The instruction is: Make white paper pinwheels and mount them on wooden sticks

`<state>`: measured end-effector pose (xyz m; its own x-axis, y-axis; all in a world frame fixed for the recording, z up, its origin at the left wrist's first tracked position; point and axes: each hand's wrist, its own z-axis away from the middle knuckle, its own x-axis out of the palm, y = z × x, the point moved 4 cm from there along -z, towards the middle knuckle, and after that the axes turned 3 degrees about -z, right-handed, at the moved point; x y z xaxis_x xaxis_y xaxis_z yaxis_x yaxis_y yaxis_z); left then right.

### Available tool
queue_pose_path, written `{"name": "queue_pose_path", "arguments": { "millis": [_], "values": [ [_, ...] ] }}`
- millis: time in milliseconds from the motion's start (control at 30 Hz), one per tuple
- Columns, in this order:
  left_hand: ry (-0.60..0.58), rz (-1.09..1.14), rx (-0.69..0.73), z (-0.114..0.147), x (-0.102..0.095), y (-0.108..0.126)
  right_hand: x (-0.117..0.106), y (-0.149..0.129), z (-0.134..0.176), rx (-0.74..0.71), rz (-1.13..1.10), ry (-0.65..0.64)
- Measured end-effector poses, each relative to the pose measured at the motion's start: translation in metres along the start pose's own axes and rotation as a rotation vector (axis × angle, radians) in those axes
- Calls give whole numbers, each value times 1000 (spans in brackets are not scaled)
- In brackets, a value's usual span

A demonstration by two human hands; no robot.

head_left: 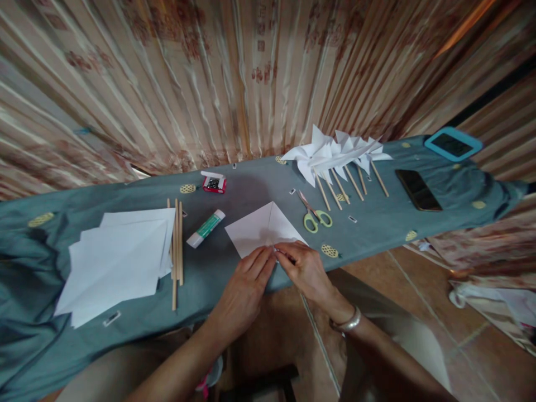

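Observation:
A square white sheet of paper point(262, 226) lies on the table with one corner pointing away from me, and a crease runs in from that corner. My left hand point(249, 276) is at its near part, fingers together on the paper and thumb hidden. Opposite it, my right hand point(304, 271), with a metal bangle point(349, 321) at the wrist, pinches the paper close to the left fingertips. The near corner is covered by my hands. Scissors with green handles point(316, 215) lie just beyond the sheet on the right; a green and white glue stick point(206, 229) is on the left.
A stack of white paper point(117, 257) and several wooden sticks point(180, 245) lie left. A small red box point(214, 182) stands behind. Several paper pinwheels point(335, 153) on sticks, a phone point(419, 190) and a blue-framed device point(453, 144) are right. A curtain point(251, 84) hangs behind the table.

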<state>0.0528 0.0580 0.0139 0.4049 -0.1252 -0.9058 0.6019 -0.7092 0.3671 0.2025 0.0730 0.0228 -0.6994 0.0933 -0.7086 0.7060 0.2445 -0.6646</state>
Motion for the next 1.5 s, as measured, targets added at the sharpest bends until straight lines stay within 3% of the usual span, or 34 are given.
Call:
{"name": "queue_pose_path", "arguments": {
  "millis": [567, 1033, 1500],
  "values": [
    [-49, -27, -59, -5, 2, 4, 0, -1, -3, -11, 7, -47],
    [-116, -76, -102, -10, 3, 7, 0, -2, -4, 73, 27, -72],
    [-110, -56, -108, -12, 5, 6, 1, -1, -4, 68, 23, -73]
  ]
}}
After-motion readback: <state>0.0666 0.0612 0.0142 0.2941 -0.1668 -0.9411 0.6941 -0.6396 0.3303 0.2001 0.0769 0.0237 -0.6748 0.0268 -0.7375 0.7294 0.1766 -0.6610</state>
